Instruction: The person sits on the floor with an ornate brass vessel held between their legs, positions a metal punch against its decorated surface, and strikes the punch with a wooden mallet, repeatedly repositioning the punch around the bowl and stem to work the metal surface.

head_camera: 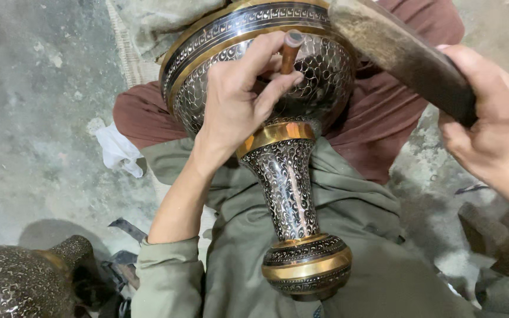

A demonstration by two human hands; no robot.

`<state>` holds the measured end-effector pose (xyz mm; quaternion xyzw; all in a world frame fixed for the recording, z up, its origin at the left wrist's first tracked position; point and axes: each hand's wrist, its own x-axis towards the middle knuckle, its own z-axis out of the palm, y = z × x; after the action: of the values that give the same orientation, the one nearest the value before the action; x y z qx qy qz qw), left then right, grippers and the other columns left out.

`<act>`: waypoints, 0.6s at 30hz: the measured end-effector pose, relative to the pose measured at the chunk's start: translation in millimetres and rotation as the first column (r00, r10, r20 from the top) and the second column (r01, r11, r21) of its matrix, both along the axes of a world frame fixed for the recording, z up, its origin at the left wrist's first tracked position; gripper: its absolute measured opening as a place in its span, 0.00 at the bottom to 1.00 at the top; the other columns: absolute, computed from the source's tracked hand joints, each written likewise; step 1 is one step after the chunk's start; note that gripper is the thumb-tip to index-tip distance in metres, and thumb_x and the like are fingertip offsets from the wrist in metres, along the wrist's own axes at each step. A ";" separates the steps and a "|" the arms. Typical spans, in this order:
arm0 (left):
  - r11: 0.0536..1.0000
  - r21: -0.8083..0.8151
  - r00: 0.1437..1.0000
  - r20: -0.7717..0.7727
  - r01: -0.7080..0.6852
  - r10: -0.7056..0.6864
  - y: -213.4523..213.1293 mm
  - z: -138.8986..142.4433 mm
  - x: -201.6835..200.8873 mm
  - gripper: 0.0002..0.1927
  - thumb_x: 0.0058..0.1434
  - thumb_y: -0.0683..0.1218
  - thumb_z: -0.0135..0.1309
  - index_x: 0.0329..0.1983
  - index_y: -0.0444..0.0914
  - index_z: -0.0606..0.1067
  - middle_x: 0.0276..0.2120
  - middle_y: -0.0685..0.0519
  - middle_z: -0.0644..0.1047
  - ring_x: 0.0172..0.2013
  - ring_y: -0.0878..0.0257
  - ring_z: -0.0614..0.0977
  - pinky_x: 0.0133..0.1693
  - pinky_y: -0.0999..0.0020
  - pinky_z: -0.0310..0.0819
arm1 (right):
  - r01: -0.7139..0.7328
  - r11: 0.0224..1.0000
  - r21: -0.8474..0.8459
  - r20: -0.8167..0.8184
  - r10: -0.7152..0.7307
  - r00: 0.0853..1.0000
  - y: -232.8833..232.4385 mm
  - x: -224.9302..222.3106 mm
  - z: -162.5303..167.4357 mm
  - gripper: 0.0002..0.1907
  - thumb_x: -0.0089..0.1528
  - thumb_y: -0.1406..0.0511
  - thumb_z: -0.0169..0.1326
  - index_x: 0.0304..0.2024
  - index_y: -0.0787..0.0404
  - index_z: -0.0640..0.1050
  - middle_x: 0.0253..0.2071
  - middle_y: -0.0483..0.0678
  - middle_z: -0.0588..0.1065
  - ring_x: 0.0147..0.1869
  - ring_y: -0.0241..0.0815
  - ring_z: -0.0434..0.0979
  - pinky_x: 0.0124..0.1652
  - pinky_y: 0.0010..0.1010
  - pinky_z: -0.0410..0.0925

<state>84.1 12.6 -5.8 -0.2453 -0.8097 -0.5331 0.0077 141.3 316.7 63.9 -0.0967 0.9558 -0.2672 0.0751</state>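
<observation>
A tall engraved metal vase, dark with fine silver patterns and brass bands, lies across my lap with its wide bowl pointing away. My left hand rests on the bowl and pinches a short copper-coloured chisel upright against the engraved surface. My right hand grips a thick, worn wooden mallet, raised at the upper right above the chisel and apart from it.
Another engraved metal vessel lies at the lower left. A white cloth sits crumpled on the grey concrete floor. A woven mat lies beyond the vase, and dark scraps are near my left elbow.
</observation>
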 end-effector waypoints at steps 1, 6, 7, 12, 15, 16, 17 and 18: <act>1.000 0.003 1.000 -0.006 -0.006 0.006 -0.2 -1.8 0.7 0.23 0.68 0.39 0.68 0.62 0.40 0.71 0.39 0.51 0.83 0.39 0.66 0.89 0.42 0.74 0.83 | -0.047 0.989 0.139 0.010 0.046 0.999 -2.0 -2.5 -2.1 0.32 0.57 0.79 0.57 0.64 0.62 0.72 0.36 0.56 0.73 0.32 0.52 0.76 0.33 0.40 0.69; 0.999 0.024 0.999 0.025 -0.032 0.032 -0.5 -6.0 1.2 0.26 0.68 0.38 0.68 0.66 0.39 0.70 0.38 0.52 0.83 0.38 0.67 0.89 0.42 0.75 0.84 | -0.126 0.879 0.460 -0.018 0.151 0.988 -0.4 -6.8 -16.7 0.36 0.53 0.77 0.61 0.64 0.58 0.73 0.35 0.55 0.75 0.32 0.55 0.78 0.32 0.39 0.70; 0.999 0.035 0.999 0.008 -0.037 0.037 0.4 -6.0 1.3 0.27 0.68 0.38 0.68 0.66 0.39 0.70 0.39 0.51 0.83 0.39 0.67 0.89 0.44 0.75 0.84 | -0.125 0.936 0.330 -0.097 0.166 0.981 3.9 -7.2 -18.4 0.35 0.54 0.80 0.59 0.65 0.59 0.72 0.38 0.57 0.74 0.35 0.55 0.78 0.36 0.39 0.71; 1.000 0.017 1.000 -0.017 -0.007 0.007 5.3 -2.5 2.8 0.23 0.68 0.36 0.66 0.63 0.39 0.72 0.43 0.49 0.83 0.42 0.64 0.89 0.44 0.74 0.83 | -0.161 0.980 0.121 -0.237 0.186 0.954 24.6 -6.1 -18.0 0.32 0.60 0.84 0.55 0.66 0.63 0.69 0.40 0.59 0.73 0.40 0.54 0.76 0.42 0.39 0.70; 0.997 -0.064 0.999 -0.015 0.038 -0.039 5.2 1.1 -3.5 0.22 0.66 0.38 0.68 0.61 0.39 0.74 0.40 0.48 0.82 0.37 0.59 0.87 0.41 0.70 0.81 | -0.136 0.989 0.059 -0.211 0.145 0.967 24.6 -2.7 -17.3 0.29 0.63 0.82 0.55 0.66 0.64 0.68 0.40 0.57 0.74 0.40 0.51 0.75 0.43 0.37 0.69; 0.994 -0.091 0.998 -0.019 0.058 -0.060 5.4 2.2 -8.0 0.23 0.64 0.38 0.69 0.61 0.39 0.75 0.39 0.47 0.82 0.35 0.56 0.86 0.40 0.68 0.80 | -0.092 0.995 -0.050 -0.179 0.082 0.980 24.3 -1.3 -17.0 0.27 0.66 0.80 0.55 0.66 0.64 0.67 0.41 0.55 0.74 0.42 0.49 0.75 0.44 0.35 0.70; 0.991 -0.100 0.993 -0.055 0.094 -0.100 4.9 3.9 -11.8 0.22 0.65 0.39 0.68 0.60 0.39 0.75 0.41 0.47 0.82 0.37 0.54 0.86 0.41 0.68 0.80 | 0.017 0.961 -0.276 -0.079 -0.040 0.996 19.6 1.4 -20.5 0.25 0.69 0.77 0.54 0.68 0.62 0.66 0.44 0.53 0.74 0.46 0.45 0.76 0.47 0.31 0.71; 0.986 -0.108 0.986 -0.088 0.131 -0.141 3.9 5.3 -15.5 0.21 0.67 0.40 0.68 0.60 0.38 0.74 0.43 0.46 0.82 0.39 0.52 0.86 0.42 0.68 0.80 | 0.025 0.961 -0.277 -0.052 -0.041 0.998 21.2 3.4 -19.3 0.26 0.67 0.77 0.53 0.67 0.62 0.65 0.45 0.53 0.74 0.46 0.45 0.77 0.47 0.31 0.71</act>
<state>68.6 16.5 -0.5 -0.3250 -0.8158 -0.4783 -0.0028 144.7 337.9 44.6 -0.0978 0.9125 -0.3962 0.0291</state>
